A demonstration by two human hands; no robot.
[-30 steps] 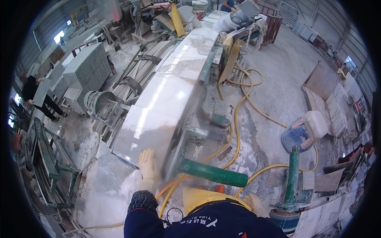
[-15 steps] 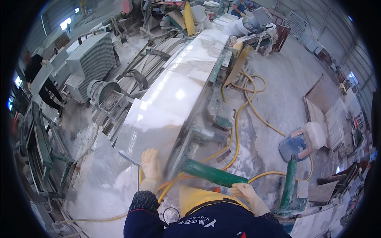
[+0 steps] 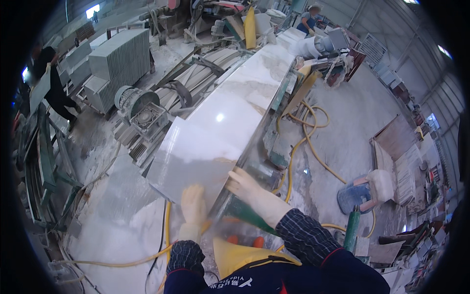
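Note:
A polished white and grey stone slab (image 3: 196,142) lies at the near end of a long row of slabs. My left hand (image 3: 194,203), in a pale glove, holds its near edge, with the fingers on top and the thumb hidden. My right hand (image 3: 252,191), gloved alike, grips the slab's right edge near the corner. Its fingertips reach onto the top face. Beneath my right forearm runs a green metal roller or tube (image 3: 249,215), partly covered. I wear a yellow apron (image 3: 240,257) over dark clothing.
Yellow hoses (image 3: 290,166) loop over the dusty floor at right, near a blue container (image 3: 353,196) and a green post (image 3: 351,230). A motor (image 3: 142,108) and stacked slabs (image 3: 120,68) stand at left. One person (image 3: 56,88) carries a panel; another (image 3: 308,22) stands far off.
My right hand has left the green tube and moved up and left to the slab's right edge. My left hand stays at the near edge. The person at left has shifted slightly.

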